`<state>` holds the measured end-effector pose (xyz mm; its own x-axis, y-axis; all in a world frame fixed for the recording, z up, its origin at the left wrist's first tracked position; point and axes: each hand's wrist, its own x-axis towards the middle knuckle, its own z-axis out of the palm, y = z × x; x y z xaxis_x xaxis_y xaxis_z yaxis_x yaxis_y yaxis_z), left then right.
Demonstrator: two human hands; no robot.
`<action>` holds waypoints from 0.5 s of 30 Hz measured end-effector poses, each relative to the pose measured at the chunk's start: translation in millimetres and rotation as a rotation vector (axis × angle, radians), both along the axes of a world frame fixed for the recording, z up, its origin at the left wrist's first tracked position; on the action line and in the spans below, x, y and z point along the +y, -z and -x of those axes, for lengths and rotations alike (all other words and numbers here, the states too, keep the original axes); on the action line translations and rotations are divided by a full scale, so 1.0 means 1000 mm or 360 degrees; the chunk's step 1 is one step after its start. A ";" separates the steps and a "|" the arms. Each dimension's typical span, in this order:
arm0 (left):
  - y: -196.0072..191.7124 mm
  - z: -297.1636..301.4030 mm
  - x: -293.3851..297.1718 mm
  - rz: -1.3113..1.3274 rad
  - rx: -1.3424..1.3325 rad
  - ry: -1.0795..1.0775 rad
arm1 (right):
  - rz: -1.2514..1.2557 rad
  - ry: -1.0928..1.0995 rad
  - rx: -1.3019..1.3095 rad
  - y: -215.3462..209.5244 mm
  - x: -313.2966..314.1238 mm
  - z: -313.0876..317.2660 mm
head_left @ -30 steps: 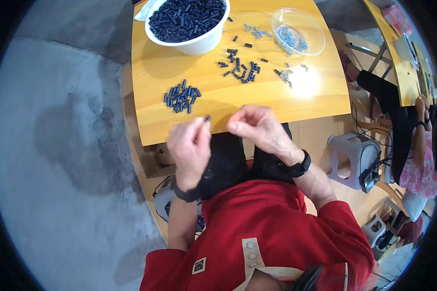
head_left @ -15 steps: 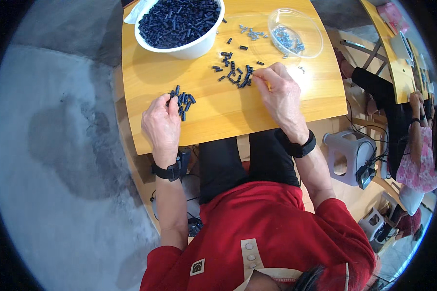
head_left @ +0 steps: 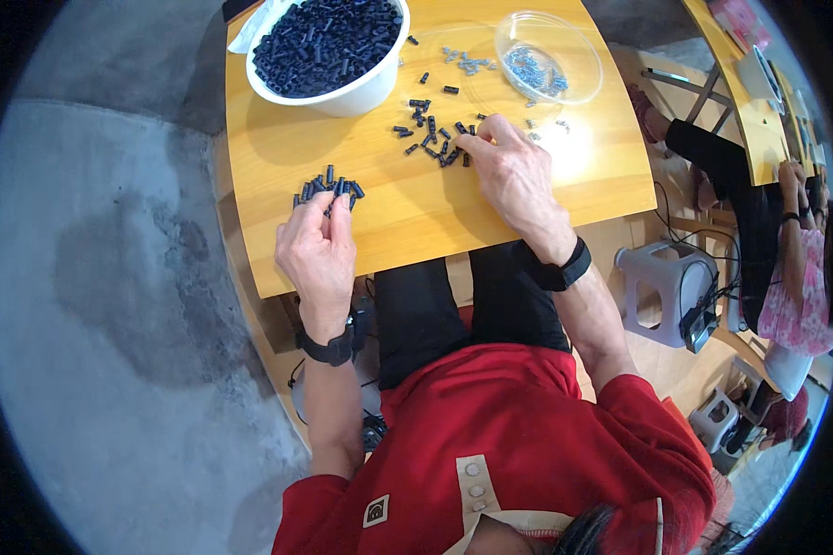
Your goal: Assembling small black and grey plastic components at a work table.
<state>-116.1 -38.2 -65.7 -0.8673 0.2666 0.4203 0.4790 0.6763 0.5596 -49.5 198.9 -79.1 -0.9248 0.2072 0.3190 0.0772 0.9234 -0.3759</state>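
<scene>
My left hand [head_left: 318,248] is over the near-left part of the table, thumb and fingers drawn together at a small heap of short black cylindrical pieces [head_left: 331,176]. Its fingertips hide part of that heap, so what they pinch cannot be made out. Further right, my right hand [head_left: 516,176] reaches into a looser scatter of the same black pieces [head_left: 432,123]. Thumb and forefinger are closed at the scatter's right side, and anything between them is hidden. Both wrists wear black bands.
A white tub [head_left: 372,91] full of black pieces stands at the far left of the wooden table [head_left: 416,211]. Far right is a clear round dish [head_left: 594,85] with small silvery parts; more silvery parts [head_left: 468,63] lie beside it. Another person [head_left: 791,287] sits at a table on the right.
My right hand has shifted left, further over the scattered black pieces. My left hand has drawn slightly back toward me, and its heap lies more spread out to the left. The view has shifted slightly.
</scene>
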 end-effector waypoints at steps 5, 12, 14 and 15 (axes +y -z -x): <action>-0.014 -0.027 0.011 -0.0077 -0.0090 0.0069 | 0.0261 0.0065 0.0234 -0.001 0.000 -0.008; -0.038 -0.073 0.038 -0.0537 -0.0493 0.0391 | 0.2981 -0.0351 -0.0117 -0.025 -0.016 -0.063; -0.042 -0.081 0.044 -0.0738 -0.0594 0.0530 | 0.3046 -0.0405 -0.0074 -0.023 -0.022 -0.074; -0.042 -0.085 0.044 -0.0746 -0.0624 0.0586 | 0.3107 -0.0423 -0.0060 -0.024 -0.025 -0.078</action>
